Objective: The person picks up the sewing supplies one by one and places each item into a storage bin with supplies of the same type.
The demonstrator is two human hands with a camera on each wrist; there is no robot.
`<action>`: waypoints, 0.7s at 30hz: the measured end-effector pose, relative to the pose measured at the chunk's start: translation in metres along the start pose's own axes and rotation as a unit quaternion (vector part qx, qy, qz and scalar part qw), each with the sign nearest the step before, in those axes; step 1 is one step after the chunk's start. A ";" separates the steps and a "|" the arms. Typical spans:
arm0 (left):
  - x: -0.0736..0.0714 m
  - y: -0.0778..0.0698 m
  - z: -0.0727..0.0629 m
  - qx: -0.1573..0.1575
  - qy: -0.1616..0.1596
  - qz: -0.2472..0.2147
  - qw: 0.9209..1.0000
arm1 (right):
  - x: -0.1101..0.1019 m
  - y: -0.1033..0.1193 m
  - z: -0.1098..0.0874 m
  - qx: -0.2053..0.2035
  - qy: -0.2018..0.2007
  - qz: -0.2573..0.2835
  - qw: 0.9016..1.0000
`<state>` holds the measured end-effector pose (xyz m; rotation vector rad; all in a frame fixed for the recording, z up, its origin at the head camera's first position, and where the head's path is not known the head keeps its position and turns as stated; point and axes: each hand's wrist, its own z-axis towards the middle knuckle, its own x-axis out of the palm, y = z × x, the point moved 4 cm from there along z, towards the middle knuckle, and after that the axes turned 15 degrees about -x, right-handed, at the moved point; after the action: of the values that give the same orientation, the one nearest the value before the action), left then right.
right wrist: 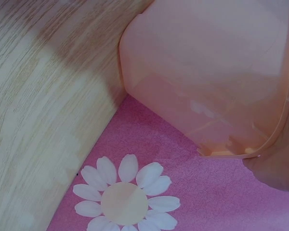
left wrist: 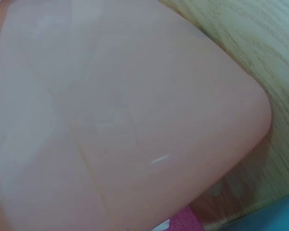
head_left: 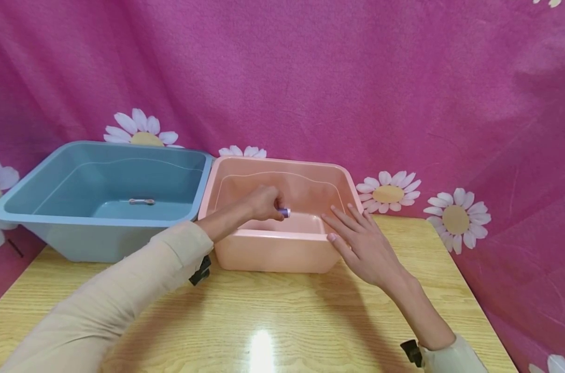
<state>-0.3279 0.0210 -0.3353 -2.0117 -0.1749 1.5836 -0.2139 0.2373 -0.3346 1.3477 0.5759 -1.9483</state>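
The right hand [head_left: 364,249], fingers spread, rests at the right rim of the pink basin [head_left: 273,255], presumably steadying it. Within that basin, the left hand [head_left: 264,203] pinches one purple-and-white object [head_left: 285,213], its smallness apparently demanding fingertips. Left of the pink basin stands one blue basin [head_left: 96,221] containing one slim item [head_left: 141,201].

Purple object [head_left: 285,213] — pink tub [head_left: 278,254], blue tub [head_left: 98,241] — daisy-patterned magenta curtain [head_left: 301,77].

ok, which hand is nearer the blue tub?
Left. The left hand pinches a small purple item at the pink tub next to the blue tub; the right hand is at the pink tub's right rim, on the side away from the blue one.
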 end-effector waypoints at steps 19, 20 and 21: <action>-0.004 -0.005 -0.004 0.039 -0.027 0.004 0.999 | 0.000 0.000 -0.001 0.004 0.004 0.002 1.000; -0.005 -0.005 -0.005 0.040 -0.027 0.000 0.999 | 0.000 0.000 0.000 0.004 0.004 0.002 1.000; -0.006 -0.006 -0.005 0.040 -0.028 -0.003 0.999 | 0.000 0.000 0.000 0.004 0.004 0.002 1.000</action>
<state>-0.3231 0.0217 -0.3265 -1.9057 -0.1367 1.6176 -0.2138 0.2375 -0.3346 1.3609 0.5708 -1.9446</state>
